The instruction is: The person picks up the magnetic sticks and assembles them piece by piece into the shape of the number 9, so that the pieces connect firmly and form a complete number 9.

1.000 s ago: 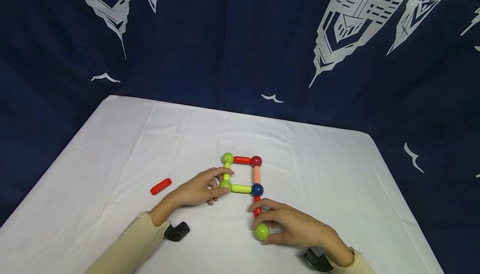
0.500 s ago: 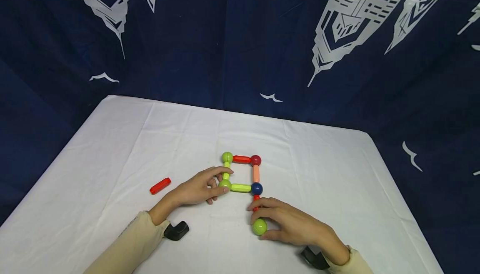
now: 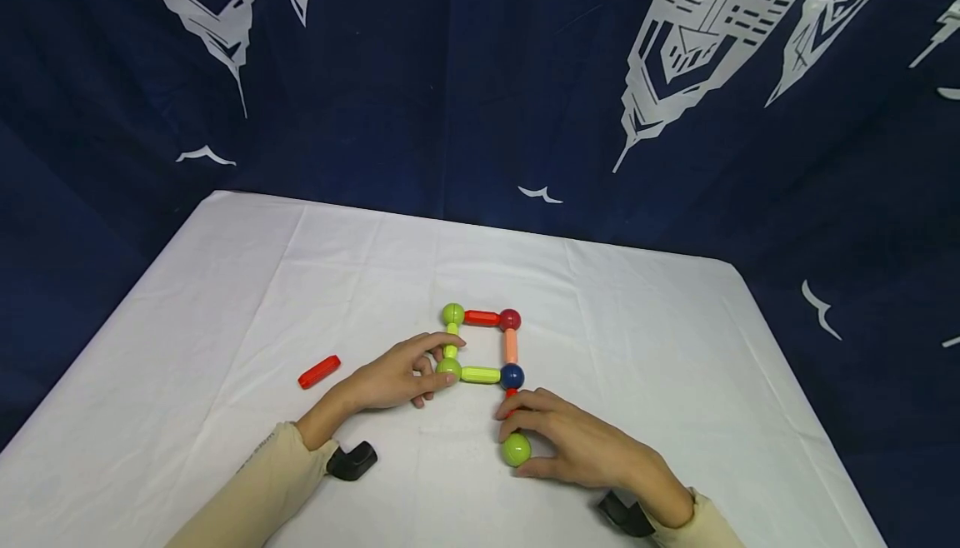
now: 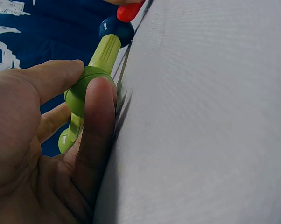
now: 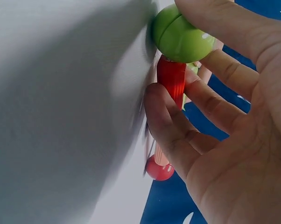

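A square of magnetic sticks and balls lies on the white cloth. Its corners are a green ball (image 3: 453, 314), a red ball (image 3: 510, 319), a blue ball (image 3: 512, 376) and a near-left green ball (image 4: 77, 95). My left hand (image 3: 397, 377) pinches that near-left ball between thumb and fingers. From the blue ball a red stick (image 5: 172, 77) runs toward me, mostly covered by my right hand's fingers in the head view. My right hand (image 3: 573, 444) grips another green ball (image 3: 516, 450) at the stick's near end, with thumb on one side and fingers along the stick.
A loose red stick (image 3: 319, 371) lies left of the left hand. The white-covered table (image 3: 660, 340) extends around the pieces, and a dark blue printed curtain (image 3: 375, 115) hangs behind it. Black wrist devices (image 3: 352, 460) sit beside both sleeves.
My right hand and its green ball have moved slightly away from me, toward the blue ball, and less of the red stick shows. The left hand stays on its ball.
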The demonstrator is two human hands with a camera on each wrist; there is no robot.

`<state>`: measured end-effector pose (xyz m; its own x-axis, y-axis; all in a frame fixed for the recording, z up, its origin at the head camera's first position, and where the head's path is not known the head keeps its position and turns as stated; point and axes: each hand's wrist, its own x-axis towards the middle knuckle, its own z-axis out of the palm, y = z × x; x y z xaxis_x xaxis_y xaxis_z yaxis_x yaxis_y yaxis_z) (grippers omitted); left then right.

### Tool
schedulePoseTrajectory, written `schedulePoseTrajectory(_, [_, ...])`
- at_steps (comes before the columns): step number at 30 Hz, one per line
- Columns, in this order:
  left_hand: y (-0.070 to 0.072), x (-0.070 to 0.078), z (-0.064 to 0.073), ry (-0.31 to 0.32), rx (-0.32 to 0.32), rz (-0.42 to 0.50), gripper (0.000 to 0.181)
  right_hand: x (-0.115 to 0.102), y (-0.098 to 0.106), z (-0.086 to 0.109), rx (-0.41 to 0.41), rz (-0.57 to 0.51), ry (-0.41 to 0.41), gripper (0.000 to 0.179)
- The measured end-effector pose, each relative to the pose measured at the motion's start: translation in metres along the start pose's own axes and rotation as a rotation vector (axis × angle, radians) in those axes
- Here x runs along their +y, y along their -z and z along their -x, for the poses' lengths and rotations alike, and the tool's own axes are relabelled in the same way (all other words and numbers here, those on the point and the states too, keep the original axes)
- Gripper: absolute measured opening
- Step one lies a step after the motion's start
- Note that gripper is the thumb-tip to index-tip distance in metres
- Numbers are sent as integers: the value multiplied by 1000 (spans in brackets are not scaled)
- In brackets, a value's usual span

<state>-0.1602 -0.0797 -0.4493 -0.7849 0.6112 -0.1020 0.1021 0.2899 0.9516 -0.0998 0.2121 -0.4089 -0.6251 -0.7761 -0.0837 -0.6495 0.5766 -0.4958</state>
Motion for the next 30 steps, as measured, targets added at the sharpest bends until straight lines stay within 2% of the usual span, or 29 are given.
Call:
schedulePoseTrajectory(9, [0, 0, 0, 2, 2, 2, 54, 0, 0, 0, 28, 11, -2, 29])
schedulePoseTrajectory(16, [0, 0, 1, 19, 28, -28, 56, 0, 0, -1, 67, 41, -53, 30])
schedulePoseTrajectory(24, [-1, 1, 1, 29, 55, 0, 55, 2, -3, -3, 83, 53, -40, 29])
schedulePoseTrajectory(30, [-1, 1, 2, 12, 58, 2, 53, 3, -5, -3, 85, 47, -27, 28])
